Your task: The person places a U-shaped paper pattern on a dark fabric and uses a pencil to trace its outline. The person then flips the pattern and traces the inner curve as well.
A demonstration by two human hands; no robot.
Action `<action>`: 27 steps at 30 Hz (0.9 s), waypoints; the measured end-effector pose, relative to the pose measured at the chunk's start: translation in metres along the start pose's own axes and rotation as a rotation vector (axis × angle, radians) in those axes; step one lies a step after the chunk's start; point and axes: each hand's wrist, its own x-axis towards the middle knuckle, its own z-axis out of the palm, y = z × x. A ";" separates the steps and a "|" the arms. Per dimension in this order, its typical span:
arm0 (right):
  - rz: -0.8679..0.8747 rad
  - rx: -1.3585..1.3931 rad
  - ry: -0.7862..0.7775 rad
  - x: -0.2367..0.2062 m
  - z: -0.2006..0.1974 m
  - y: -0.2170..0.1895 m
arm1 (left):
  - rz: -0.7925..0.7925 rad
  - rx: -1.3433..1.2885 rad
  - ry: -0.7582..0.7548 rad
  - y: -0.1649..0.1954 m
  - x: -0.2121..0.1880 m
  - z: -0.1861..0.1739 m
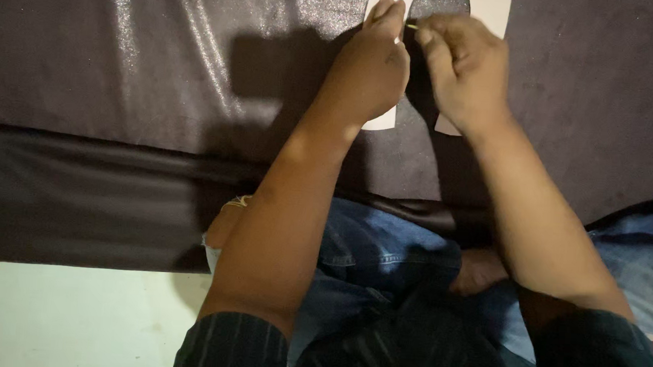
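— Both hands sit at the far edge of the work. Your left hand (pixel 370 69) lies flat, fingers together, pressing on the pale paper pattern (pixel 496 6). Your right hand (pixel 462 67) is curled, thumb and forefinger pinched on a thin yellowish marker (pixel 411 27).

— Where is the pattern lying?

— On the dark glittery fabric (pixel 123 58), near its top edge, your hands covering most of it. The fabric drapes toward your lap, over the blue jeans (pixel 383 251).

— Which step does that look like?

— Tracing the outline, I'd judge, close to your left fingertips. Moving on calls for steady pressure on the paper, so it can't slide, and a slow stroke along its edge.
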 end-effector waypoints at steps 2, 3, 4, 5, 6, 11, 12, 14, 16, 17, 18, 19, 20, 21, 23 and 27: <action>-0.082 -0.069 -0.070 -0.019 -0.006 -0.014 | 0.021 0.039 -0.011 -0.003 0.000 0.000; -0.124 -0.104 -0.104 -0.033 -0.009 -0.023 | 0.033 0.059 -0.016 -0.005 0.000 0.000; -0.115 -0.108 -0.139 -0.046 -0.011 -0.031 | 0.046 0.063 -0.012 -0.005 0.001 0.001; -0.105 -0.111 -0.175 -0.059 -0.012 -0.039 | 0.057 0.068 -0.008 -0.006 0.001 0.002; -0.072 -0.105 -0.195 -0.068 -0.013 -0.043 | 0.069 0.071 -0.005 -0.005 0.000 0.002; 0.020 0.029 -0.152 -0.082 -0.012 -0.047 | -0.030 0.010 -0.018 -0.002 -0.003 0.002; 0.007 0.006 -0.165 -0.082 -0.012 -0.046 | -0.048 0.002 -0.027 -0.001 -0.003 0.000; -0.012 -0.042 -0.195 -0.081 -0.012 -0.046 | -0.024 -0.036 0.002 0.000 -0.004 -0.001; 0.028 -0.070 -0.209 -0.084 -0.012 -0.046 | -0.005 -0.048 0.024 0.001 -0.005 -0.001; 0.048 -0.085 -0.215 -0.085 -0.012 -0.047 | 0.001 -0.039 0.029 0.000 -0.005 -0.001; 0.038 -0.052 -0.199 -0.086 -0.012 -0.047 | 0.006 -0.029 0.034 -0.001 -0.006 0.000; 0.028 -0.018 -0.182 -0.087 -0.011 -0.047 | 0.009 -0.029 0.034 -0.002 -0.006 0.000; 0.016 0.015 -0.164 -0.088 -0.010 -0.046 | 0.013 -0.028 0.036 -0.003 -0.007 0.000; 0.024 -0.002 -0.180 -0.089 -0.009 -0.046 | 0.019 -0.026 0.039 -0.005 -0.007 0.000; 0.042 -0.034 -0.216 -0.091 -0.008 -0.044 | 0.063 0.033 0.044 -0.009 -0.006 0.001; 0.065 0.034 -0.217 -0.096 -0.008 -0.041 | 0.068 0.050 0.054 -0.013 -0.005 0.002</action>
